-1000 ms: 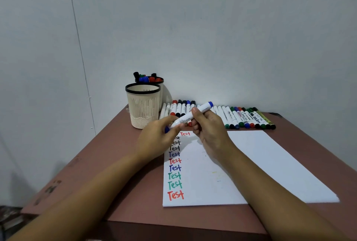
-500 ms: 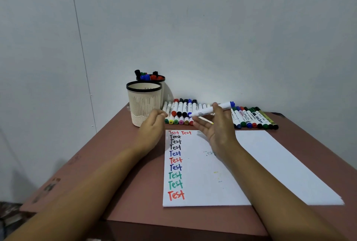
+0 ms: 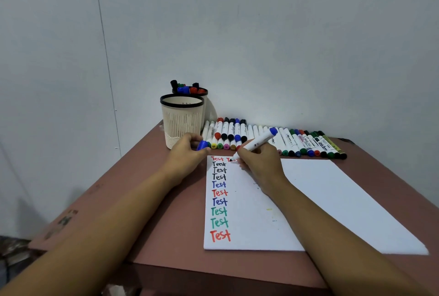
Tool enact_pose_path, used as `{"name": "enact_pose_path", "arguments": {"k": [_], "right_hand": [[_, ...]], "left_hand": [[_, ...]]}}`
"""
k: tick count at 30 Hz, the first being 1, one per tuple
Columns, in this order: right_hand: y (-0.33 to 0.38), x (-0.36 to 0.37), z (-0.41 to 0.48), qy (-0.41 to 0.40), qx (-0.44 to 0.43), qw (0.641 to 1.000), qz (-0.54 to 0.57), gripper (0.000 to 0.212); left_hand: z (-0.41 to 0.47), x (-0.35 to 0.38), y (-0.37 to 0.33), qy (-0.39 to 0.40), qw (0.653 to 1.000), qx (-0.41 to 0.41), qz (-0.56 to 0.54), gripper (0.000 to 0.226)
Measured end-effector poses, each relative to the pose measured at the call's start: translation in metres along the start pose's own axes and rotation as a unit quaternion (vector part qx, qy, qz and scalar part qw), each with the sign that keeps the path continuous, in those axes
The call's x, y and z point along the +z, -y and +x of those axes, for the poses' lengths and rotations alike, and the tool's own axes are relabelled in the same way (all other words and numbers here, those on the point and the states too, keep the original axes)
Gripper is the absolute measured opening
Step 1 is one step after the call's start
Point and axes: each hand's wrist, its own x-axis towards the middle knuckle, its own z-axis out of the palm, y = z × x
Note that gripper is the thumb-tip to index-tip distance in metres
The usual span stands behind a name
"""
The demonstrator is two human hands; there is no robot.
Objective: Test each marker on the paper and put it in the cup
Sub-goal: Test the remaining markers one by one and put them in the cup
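Head view, forward-down onto near table (image 3: 185,229).

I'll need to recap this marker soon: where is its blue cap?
Head view: the blue cap is held in the left hand, beside the top-left corner of the paper.

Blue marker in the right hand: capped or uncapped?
Uncapped. The blue marker in the right hand shows a bare tip at the paper; the left hand pinches a blue cap.

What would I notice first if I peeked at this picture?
Probably the colourful column of "Test" words down the left side of the white paper. At its top, the right hand holds a blue-ended marker tip-down, while the left hand pinches a blue cap. Behind the paper lies a long row of markers.
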Motion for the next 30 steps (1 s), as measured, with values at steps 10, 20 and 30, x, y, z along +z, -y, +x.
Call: {"name": "enact_pose_path", "arguments": {"k": [10,20,30], "right_hand": [[-0.0017,-0.0002,-0.0006,0.009,-0.004,0.999,-0.035,0.006],[-0.0019,0.0004,0.0,-0.008,-0.008,1.0,-0.026,0.009],[-0.0022,0.0003,0.0016,-0.019,-0.001,1.0,-0.025,0.013]], "left_hand": [[0.0022,0.0001,0.003,0.001,1.0,0.008,0.009,0.018],[0.0019,0.0002,0.0024,0.007,1.0,0.016,0.02,0.017],[0.0029,0.0006,0.0035,0.01,1.0,0.016,0.023,0.016]]}}
